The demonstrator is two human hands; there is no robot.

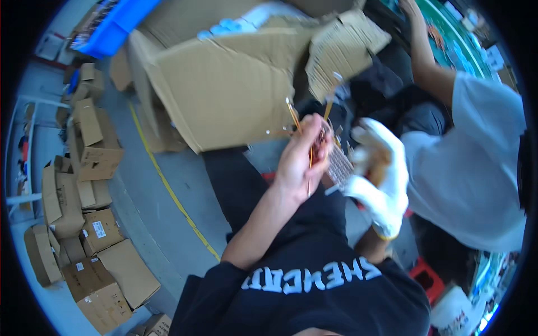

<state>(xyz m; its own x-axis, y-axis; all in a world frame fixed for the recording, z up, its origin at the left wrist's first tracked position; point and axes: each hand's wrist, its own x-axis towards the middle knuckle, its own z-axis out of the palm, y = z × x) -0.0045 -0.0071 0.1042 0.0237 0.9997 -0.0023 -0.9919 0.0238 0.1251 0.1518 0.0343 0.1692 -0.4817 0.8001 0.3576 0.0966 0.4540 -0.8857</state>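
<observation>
My bare left hand [302,157] is closed around a small bunch of thin orange-yellow wires [293,115]. Their ends stick out above and below the fist, and reddish-brown strands show between the fingers. Beside that fist is my right hand [385,176] in a white glove, thumb and fingers apart in a curve. An orange-brown patch shows at its palm; blur hides whether it is a stain or a thing. Between the hands lies a greyish, finely patterned strip [339,165], and I cannot tell what supports it.
A big open cardboard box [224,89] stands in front of me, with a torn flap [344,53] at its right. Close on my right sits a person in a grey shirt [465,168], reaching toward a green work line [443,39]. Cardboard boxes [101,140] line the left.
</observation>
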